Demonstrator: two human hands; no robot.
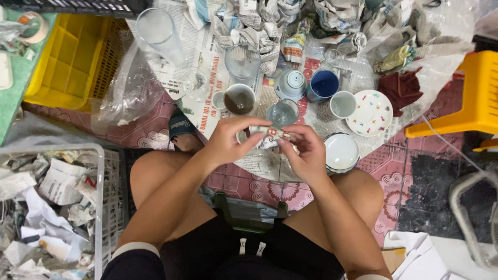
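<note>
Newspaper-wrapped bundle is pinched between left hand and right hand, seemingly so the wrapping can be worked.

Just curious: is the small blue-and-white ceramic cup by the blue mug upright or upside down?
Upside down: the blue-and-white ceramic cup shows its round foot ring upward.

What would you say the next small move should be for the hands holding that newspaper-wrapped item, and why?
Probably peel the loose paper edge further back. Both the left hand and the right hand pinch the small newspaper-wrapped item, which is still mostly covered, so what is inside cannot be told. Unwrapped cups and bowls already stand on the spread newspaper ahead, and crumpled paper fills the basket at the left.
</note>
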